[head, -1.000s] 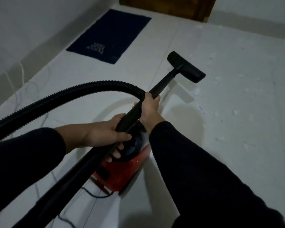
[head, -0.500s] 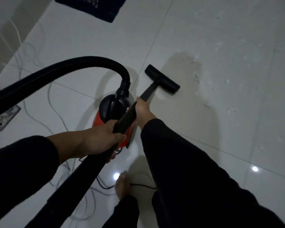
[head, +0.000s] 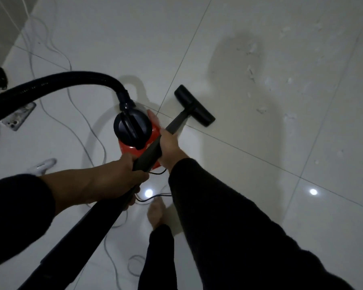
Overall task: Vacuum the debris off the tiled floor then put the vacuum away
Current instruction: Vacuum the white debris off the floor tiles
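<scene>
Black vacuum wand (head: 174, 124) slants down to floor head (head: 194, 105) on white tiles, debris (head: 250, 72) scattered beyond it — right hand (head: 169, 146) and left hand (head: 122, 181) both wrapped round the wand, red canister (head: 134, 132) beneath, hose (head: 57, 82) arcing left.

Both arms wear long black sleeves; the left sleeve (head: 15, 216) is pushed up above the wrist, the right sleeve (head: 228, 222) reaches it. A black trouser leg (head: 158, 256) ends above a bare foot (head: 155, 212).
</scene>
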Tool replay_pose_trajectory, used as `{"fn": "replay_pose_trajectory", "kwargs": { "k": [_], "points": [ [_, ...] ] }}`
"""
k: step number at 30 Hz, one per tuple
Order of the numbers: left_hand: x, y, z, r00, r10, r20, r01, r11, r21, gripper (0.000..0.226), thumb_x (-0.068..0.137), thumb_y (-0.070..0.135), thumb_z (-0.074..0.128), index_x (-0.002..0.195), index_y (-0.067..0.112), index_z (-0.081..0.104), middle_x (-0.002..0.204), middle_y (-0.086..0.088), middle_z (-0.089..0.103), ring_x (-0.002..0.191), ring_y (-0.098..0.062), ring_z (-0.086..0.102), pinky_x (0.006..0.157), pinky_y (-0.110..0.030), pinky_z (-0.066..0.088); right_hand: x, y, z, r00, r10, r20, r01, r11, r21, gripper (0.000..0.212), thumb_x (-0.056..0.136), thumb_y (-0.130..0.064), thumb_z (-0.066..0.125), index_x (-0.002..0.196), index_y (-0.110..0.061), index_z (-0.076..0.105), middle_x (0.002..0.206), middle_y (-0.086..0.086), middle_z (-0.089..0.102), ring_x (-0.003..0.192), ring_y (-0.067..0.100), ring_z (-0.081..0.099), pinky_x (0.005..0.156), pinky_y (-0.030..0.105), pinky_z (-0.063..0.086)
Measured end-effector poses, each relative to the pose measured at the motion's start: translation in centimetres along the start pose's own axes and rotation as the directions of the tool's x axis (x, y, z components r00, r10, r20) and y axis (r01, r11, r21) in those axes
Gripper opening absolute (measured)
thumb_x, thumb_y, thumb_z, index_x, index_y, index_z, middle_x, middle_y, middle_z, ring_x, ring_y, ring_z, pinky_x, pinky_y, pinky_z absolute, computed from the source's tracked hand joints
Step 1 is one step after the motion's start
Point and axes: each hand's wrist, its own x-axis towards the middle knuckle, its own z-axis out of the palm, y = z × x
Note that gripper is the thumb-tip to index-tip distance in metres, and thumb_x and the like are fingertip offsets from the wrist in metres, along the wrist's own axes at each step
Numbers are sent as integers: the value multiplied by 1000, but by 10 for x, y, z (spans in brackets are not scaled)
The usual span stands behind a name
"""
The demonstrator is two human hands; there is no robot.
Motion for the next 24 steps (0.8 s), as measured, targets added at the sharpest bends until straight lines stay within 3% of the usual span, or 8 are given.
{"fn": "replay_pose_trajectory", "kwargs": {
  "k": [4, 7, 12, 14, 19, 24],
  "points": [
    [2, -16, -6, 999, -1, -54, -3, 997, -76, 39, 95, 16, 51, 125, 16, 27, 79, -16, 54, 54, -19, 54, 41, -25, 48, -34, 16, 10, 993, 3, 118, -28, 978, 207, 48, 90, -37, 58, 137, -35, 50, 130, 22, 56, 72, 19, 65, 69, 38, 60],
    [5, -31, -9, 998, -57, -35, 52, 989, -138, 50, 93, 16, 54, 130, 25, 22, 87, -19, 58, 55, -23, 63, 45, -31, 53, -42, 24, 15, 997, 62, 54, -73, 969, 237, 47, 96, -30, 53, 140, -39, 40, 99, 17, 63, 56, 16, 61, 51, 29, 54],
    [-14, -61, -8, 977, -130, 166, 147, 985, -90, 67, 90, 19, 58, 133, 51, 17, 89, -20, 57, 56, -24, 65, 54, -40, 54, -59, 28, 13, 989, 112, -93, -105, 992, 74, 67, 88, -38, 60, 147, -34, 29, 102, 10, 59, 67, 20, 60, 52, 30, 55],
    [-21, -68, -7, 980, -94, 175, 112, 990, -90, 65, 91, 17, 57, 134, 44, 18, 87, -18, 56, 59, -22, 61, 55, -38, 54, -68, 31, 14, 988, 98, -119, -90, 993, 72, 66, 89, -34, 60, 147, -38, 28, 105, 10, 59, 67, 19, 60, 51, 28, 54],
    [-35, -81, 1, 977, -25, 214, 35, 998, -46, 60, 93, 13, 54, 137, 28, 17, 80, -15, 55, 60, -20, 60, 54, -32, 53, -95, 53, 10, 986, 129, -109, -104, 973, 206, 56, 94, -27, 55, 142, -43, 32, 82, 6, 56, 55, 13, 54, 42, 22, 47],
    [-39, -88, -5, 975, 1, 222, 9, 999, -47, 58, 93, 15, 55, 139, 29, 22, 84, -16, 58, 61, -20, 61, 55, -32, 54, -101, 52, 13, 970, 122, -212, -104, 990, 91, 54, 94, -23, 50, 142, -38, 30, 103, 16, 59, 63, 20, 56, 51, 29, 50]
  ]
}}
